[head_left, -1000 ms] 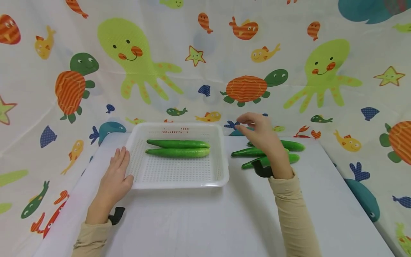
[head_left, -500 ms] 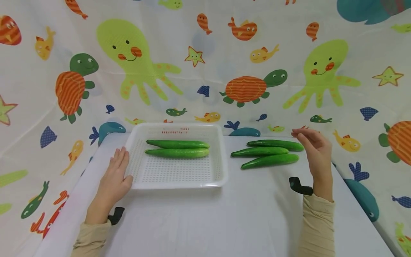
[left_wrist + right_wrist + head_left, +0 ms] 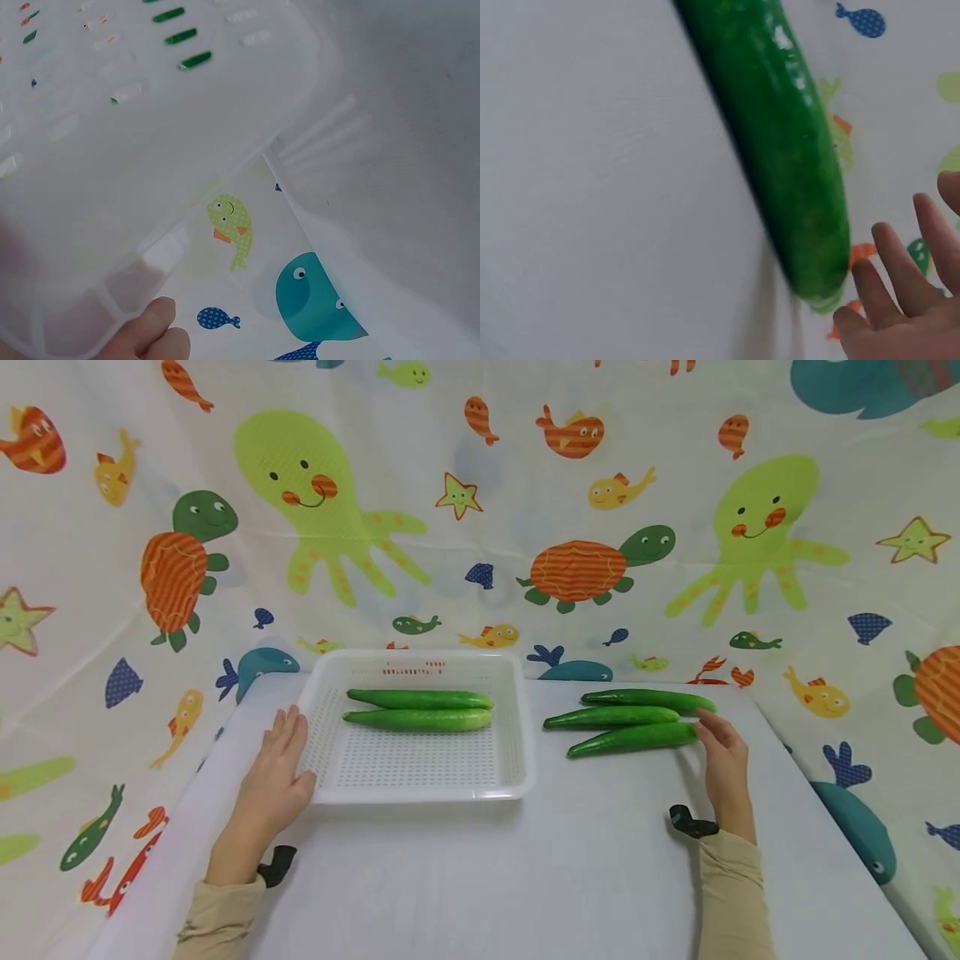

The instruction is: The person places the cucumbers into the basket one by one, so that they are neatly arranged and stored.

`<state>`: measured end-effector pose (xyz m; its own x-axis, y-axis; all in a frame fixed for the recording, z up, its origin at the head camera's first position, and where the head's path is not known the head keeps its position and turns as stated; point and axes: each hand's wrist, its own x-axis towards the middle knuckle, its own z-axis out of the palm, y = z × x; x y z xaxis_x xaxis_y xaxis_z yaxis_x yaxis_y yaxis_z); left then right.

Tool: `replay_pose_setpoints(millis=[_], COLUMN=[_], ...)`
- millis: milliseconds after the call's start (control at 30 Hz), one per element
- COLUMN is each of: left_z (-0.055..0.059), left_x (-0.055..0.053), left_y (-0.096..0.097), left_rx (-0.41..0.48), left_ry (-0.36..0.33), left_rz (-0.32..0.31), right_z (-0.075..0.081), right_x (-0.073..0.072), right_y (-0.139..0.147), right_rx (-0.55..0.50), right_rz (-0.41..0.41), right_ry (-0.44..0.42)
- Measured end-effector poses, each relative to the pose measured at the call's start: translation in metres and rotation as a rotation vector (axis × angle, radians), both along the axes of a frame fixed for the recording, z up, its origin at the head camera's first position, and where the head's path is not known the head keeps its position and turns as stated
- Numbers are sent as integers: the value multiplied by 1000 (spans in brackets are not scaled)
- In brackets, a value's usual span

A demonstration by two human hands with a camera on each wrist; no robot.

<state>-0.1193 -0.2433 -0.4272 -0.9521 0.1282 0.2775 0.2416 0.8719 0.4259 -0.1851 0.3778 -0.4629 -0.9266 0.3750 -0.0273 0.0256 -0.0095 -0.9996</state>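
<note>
A white perforated plastic basket [image 3: 420, 794] stands left of the middle, with two green cucumbers [image 3: 417, 720] lying side by side in it. My left hand [image 3: 270, 781] rests along the basket's left side, fingers straight; in the left wrist view some of its fingers [image 3: 154, 330] show beside the basket wall [image 3: 142, 157]. Three more cucumbers [image 3: 611, 717] lie to the right of the basket. My right hand [image 3: 726, 772] is at the right end of the nearest one [image 3: 630, 740]. The right wrist view shows its fingers spread beside the tip of a cucumber [image 3: 780, 150], holding nothing.
A white cloth covers the table [image 3: 450, 877]. Close behind it hangs a curtain [image 3: 480, 527] printed with sea animals. A black wrist camera [image 3: 692, 822] sits at the right wrist, and another camera [image 3: 278, 866] at the left.
My right hand has moved right from above the loose cucumbers, then come down to the nearest one's right end. My left hand stays at the basket, and the cucumbers lie as before.
</note>
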Motion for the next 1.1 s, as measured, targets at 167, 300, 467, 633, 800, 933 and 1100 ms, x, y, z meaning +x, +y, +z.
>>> replay_pose_setpoints(millis=[167, 300, 467, 633, 800, 933, 1100], left_z=[-1, -2, -2, -3, -3, -2, -2], left_x=[0, -1, -1, -1, -1, 0, 0], left_y=[0, 0, -1, -1, 0, 0, 1], left_rx=[-4, -12, -15, -12, -6, -3, -5], left_ry=[10, 13, 8, 11, 12, 11, 18], left_rz=[1, 5, 5, 4, 7, 9, 9], right_z=[-7, -12, -15, -15, -13, -12, -18], right_x=[-3, -7, -5, -1, 5, 7, 8], right_y=[3, 6, 7, 9, 15, 19, 26], right_rx=[29, 105, 181, 236, 315, 388, 435], right_rz=[19, 39, 99, 88, 82, 137, 191], right_ry=[-38, -86, -144, -144, -179, -204, -194])
